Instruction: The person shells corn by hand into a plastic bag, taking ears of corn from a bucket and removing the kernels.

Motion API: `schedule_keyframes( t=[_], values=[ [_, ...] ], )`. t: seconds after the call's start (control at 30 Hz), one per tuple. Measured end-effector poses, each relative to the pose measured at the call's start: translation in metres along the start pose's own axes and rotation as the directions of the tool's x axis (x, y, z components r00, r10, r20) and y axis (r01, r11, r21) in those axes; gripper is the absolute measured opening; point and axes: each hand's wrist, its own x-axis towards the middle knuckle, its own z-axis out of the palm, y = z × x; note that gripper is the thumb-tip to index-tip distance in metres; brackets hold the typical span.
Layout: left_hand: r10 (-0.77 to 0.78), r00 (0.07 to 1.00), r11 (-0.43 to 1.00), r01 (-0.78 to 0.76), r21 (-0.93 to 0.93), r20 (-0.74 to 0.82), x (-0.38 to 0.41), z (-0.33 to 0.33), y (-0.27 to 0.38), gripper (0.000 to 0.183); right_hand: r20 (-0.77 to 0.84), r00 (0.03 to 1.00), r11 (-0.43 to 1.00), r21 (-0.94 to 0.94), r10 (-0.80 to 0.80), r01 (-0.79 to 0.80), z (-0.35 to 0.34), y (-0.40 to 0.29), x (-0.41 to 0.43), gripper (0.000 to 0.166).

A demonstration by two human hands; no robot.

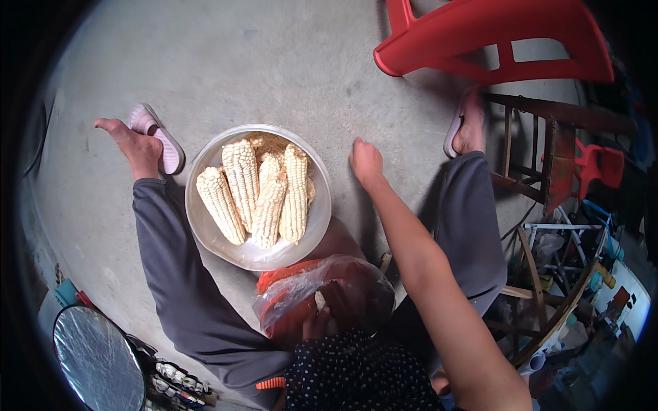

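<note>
Several pale corn cobs [267, 200] lie in a round metal basin [316, 241] on the floor between my feet. My right hand [366, 159] is stretched out just right of the basin, over the floor; its fingers look curled, and what they hold, if anything, cannot be seen. Near my lap, my left hand [316, 323] is at a pale piece of corn cob [320, 300], in shadow above a red container lined with a clear plastic bag [329, 269]. Its fingers are wrapped about the piece, partly hidden.
A red plastic chair [462, 31] is at the upper right, with a dark wooden frame [558, 154] below it. Clutter and a metal rack [563, 226] stand on the right. A foil-covered round object [97, 359] sits at lower left. A pink slipper [169, 149] lies under my left foot.
</note>
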Motion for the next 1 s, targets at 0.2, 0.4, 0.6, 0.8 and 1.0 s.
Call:
schedule_keyframes(
  t=[0.2, 0.4, 0.6, 0.8, 1.0],
  values=[
    [-0.004, 1.0, 0.999, 0.004, -0.055, -0.007, -0.007, -0.002, 0.001, 0.112, -0.02, 0.998, 0.997, 0.035, 0.066, -0.065, 0.012, 0.024, -0.035, 0.013],
    [0.017, 0.999, 0.999, -0.019, -0.036, -0.052, 0.003, -0.008, -0.009, 0.113, 0.006, 0.996, 0.996, 0.015, 0.086, -0.086, 0.012, 0.024, -0.035, 0.015],
    [-0.021, 0.998, 1.0, 0.02, -0.008, -0.058, -0.041, 0.018, 0.011, 0.105, 0.024, 0.995, 0.995, 0.017, 0.097, -0.098, 0.012, 0.02, -0.043, 0.017],
    [0.04, 0.998, 0.997, -0.043, -0.057, -0.054, -0.051, 0.026, 0.018, 0.071, -0.017, 0.986, 0.981, 0.11, 0.163, -0.16, 0.013, 0.022, -0.059, 0.01],
    [-0.694, 0.675, 0.713, 0.597, 0.367, 0.251, -0.349, -0.124, -0.049, 0.046, -0.174, 0.878, 0.714, 0.66, 0.447, -0.233, -0.023, 0.031, -0.098, 0.008]
  ],
)
